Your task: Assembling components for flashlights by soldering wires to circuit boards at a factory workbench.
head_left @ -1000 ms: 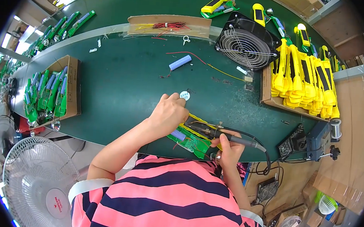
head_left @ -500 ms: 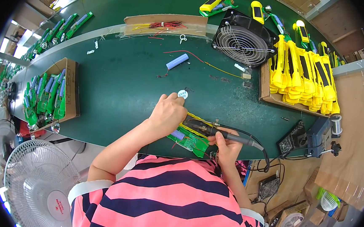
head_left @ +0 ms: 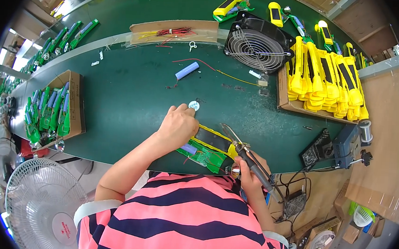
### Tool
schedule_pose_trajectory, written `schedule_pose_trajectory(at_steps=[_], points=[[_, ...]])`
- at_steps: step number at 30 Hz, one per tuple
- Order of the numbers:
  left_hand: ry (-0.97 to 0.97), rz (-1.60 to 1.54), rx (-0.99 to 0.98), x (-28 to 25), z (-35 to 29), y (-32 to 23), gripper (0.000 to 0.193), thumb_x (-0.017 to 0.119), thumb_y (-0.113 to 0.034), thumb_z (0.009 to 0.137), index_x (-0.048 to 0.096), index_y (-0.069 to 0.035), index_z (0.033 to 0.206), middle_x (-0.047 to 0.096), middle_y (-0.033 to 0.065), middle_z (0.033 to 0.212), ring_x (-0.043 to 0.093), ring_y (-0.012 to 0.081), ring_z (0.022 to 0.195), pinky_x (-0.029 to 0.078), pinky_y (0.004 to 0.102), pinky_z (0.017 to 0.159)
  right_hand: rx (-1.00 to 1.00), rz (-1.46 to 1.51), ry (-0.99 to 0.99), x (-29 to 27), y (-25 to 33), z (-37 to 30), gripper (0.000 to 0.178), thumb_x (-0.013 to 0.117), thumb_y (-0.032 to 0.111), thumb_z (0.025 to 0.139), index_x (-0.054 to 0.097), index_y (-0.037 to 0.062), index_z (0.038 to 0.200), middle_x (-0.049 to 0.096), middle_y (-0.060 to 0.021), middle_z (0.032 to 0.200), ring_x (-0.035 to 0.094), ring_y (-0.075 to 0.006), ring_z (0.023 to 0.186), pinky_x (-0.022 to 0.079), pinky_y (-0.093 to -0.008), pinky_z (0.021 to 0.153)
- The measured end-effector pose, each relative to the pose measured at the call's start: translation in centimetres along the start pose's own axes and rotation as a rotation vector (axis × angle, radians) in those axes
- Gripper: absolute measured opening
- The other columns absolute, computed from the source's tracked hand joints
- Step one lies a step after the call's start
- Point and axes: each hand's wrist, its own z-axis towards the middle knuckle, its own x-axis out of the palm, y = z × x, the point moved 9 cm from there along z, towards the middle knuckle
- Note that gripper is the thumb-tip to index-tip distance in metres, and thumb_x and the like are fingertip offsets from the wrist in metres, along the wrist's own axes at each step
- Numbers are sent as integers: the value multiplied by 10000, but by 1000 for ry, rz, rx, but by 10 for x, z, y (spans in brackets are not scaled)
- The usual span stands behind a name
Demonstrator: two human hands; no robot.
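My left hand (head_left: 177, 123) rests on an opened yellow and black housing (head_left: 212, 139) with a green circuit board (head_left: 203, 155) and a pale blue cylindrical cell (head_left: 189, 148) inside, lying at the near edge of the green table (head_left: 127, 96). My right hand (head_left: 247, 172) grips a black-handled soldering iron (head_left: 248, 154), its metal tip pointing up-left over the housing. A small round white disc (head_left: 194, 105) lies just beyond my left fingers.
A loose blue cell (head_left: 187, 70) and thin wires lie mid-table. A black fan (head_left: 259, 44) stands at the back, a box of yellow housings (head_left: 325, 80) at right, a box of green boards (head_left: 50, 111) at left. A soldering station (head_left: 337, 145) sits right; a white floor fan (head_left: 45, 206) lower left.
My left hand has stayed on the housing with only slight shifts. The soldering iron in my right hand has barely moved.
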Motion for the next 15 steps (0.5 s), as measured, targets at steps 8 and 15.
schedule_pose_trajectory(at_steps=[8, 15], points=[[16, 13, 3, -1, 1, -3, 50, 594, -100, 622, 628, -108, 587, 495, 36, 680, 476, 208, 760, 368, 327, 640, 396, 502, -101, 24, -51, -13, 179, 575, -2, 796, 531, -61, 960, 604, -133, 795, 622, -161, 675, 524, -254, 605], [18, 16, 4, 2, 1, -2, 53, 588, -106, 626, 624, -104, 587, 498, 41, 686, 478, 209, 755, 371, 334, 642, 388, 531, -84, 34, -58, -7, 174, 594, 21, 793, 527, -47, 938, 608, -115, 753, 614, -149, 627, 517, -253, 569]])
